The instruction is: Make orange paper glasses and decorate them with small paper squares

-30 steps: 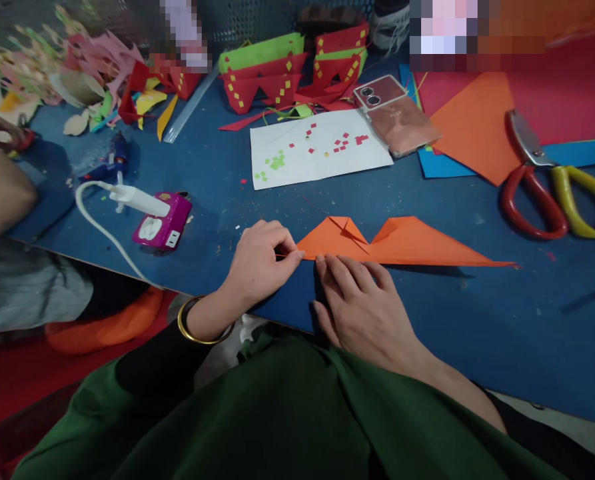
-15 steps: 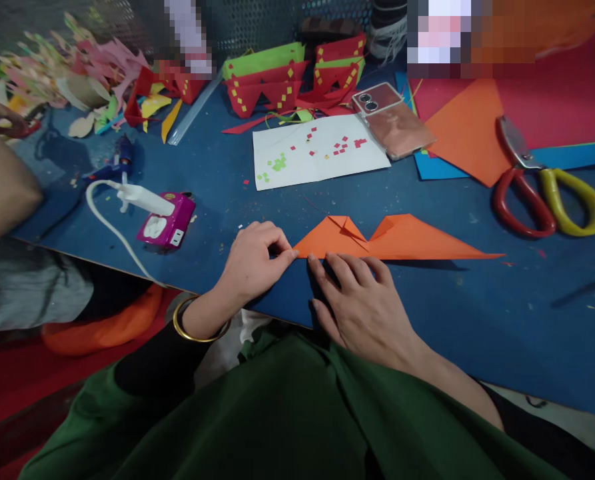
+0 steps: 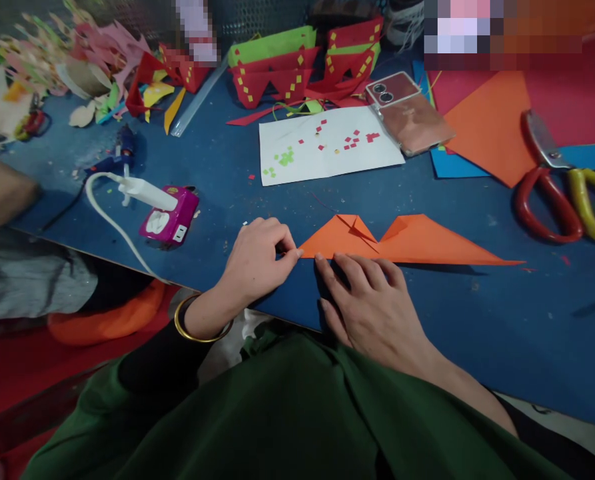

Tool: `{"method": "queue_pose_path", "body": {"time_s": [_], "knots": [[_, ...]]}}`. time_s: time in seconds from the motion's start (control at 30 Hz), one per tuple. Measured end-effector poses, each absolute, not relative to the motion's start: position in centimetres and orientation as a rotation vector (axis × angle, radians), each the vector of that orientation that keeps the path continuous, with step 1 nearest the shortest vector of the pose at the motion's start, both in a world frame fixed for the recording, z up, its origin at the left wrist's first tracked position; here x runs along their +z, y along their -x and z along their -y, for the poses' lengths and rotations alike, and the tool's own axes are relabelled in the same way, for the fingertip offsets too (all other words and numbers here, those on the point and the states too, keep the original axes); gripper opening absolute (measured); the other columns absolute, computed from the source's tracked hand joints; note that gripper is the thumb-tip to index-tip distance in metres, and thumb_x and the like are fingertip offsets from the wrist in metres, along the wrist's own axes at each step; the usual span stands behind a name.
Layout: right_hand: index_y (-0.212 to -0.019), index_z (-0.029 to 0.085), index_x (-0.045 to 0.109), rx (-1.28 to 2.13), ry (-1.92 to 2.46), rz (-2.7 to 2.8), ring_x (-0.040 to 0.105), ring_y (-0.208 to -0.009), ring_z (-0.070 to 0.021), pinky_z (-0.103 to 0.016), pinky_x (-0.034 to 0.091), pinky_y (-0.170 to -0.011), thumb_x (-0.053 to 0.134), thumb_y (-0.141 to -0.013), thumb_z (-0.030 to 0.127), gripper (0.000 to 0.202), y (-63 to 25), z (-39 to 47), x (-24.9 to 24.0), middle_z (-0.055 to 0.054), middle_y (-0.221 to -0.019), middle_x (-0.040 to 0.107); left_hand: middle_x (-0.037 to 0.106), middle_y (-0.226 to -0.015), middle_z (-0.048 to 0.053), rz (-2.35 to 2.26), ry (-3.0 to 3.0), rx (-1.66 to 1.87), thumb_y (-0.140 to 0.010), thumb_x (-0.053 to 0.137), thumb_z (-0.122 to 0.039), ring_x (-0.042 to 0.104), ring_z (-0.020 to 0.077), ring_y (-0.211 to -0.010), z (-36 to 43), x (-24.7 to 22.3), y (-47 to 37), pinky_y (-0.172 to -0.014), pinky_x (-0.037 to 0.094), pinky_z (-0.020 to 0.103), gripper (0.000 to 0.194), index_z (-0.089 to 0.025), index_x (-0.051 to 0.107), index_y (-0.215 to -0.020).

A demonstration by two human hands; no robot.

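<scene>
We pinch the left tip of the folded orange paper (image 3: pixel 427 245) with our left hand (image 3: pixel 258 259), thumb and forefinger closed; our right hand (image 3: pixel 377 300) lies open, fingertips along its lower edge. The main fold and V notch look made; no yellow squares (image 3: pixel 301 60) mark it yet, unlike the red masks (image 3: pixel 277 61) beyond our hands.

Craft clutter spread across my blue bench (image 3: pixel 477 327).
Ahead of me, red masks (image 3: pixel 251 83) dotted with yellow squares (image 3: pixel 300 60) stand behind a white paper (image 3: pixel 327 163) strewn with green and red bits (image 3: pixel 286 157); a phone (image 3: pixel 417 120) overlaps its right corner. To my right, scissors (image 3: pixel 552 157) with one red and one yellow handle rest partly over stacked coloured sheets (image 3: pixel 494 123). To my left I see a purple socket adapter (image 3: pixel 180 207) with a white plug (image 3: pixel 152 194) in it, a blue glue gun (image 3: pixel 121 150) and a heap of cutouts (image 3: pixel 90 47).
</scene>
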State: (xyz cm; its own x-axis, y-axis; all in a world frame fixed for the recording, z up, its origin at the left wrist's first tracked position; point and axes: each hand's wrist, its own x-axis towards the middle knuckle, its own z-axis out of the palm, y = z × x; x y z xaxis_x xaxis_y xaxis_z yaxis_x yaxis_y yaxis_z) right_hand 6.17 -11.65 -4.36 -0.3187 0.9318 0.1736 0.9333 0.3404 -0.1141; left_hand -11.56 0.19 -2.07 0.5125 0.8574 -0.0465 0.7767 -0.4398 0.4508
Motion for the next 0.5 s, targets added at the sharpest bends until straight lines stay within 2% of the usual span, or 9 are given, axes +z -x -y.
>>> {"method": "queue_pose_path", "body": {"time_s": [0.4,0.5], "knots": [[-0.146,0.012,0.049,-0.009,1.714,2.388,0.049,-0.117,-0.0295,-0.046,0.035,-0.098,0.039,-0.103,0.033,0.050,-6.0,11.7,-4.4,-0.017,-0.133,0.058,0.066,-0.081,0.002,-1.432,-2.325,0.345,-0.083,0.064,-0.025,0.057,0.0223,-0.085,0.5,-2.5,13.0,-0.083,0.044,0.041,0.013,-0.021,0.061,-0.071],[-0.145,0.013,0.052,-0.019,1.718,2.364,0.049,-0.114,-0.0290,-0.044,0.035,-0.096,0.041,-0.101,0.032,0.048,-6.0,11.6,-4.4,-0.016,-0.131,0.059,0.069,-0.091,0.005,-1.488,-2.337,0.475,-0.083,0.061,-0.017,0.062,0.0229,-0.090,1.6,-2.6,13.3,-0.086,0.049,0.042,0.005,-0.020,0.064,-0.084]]}}
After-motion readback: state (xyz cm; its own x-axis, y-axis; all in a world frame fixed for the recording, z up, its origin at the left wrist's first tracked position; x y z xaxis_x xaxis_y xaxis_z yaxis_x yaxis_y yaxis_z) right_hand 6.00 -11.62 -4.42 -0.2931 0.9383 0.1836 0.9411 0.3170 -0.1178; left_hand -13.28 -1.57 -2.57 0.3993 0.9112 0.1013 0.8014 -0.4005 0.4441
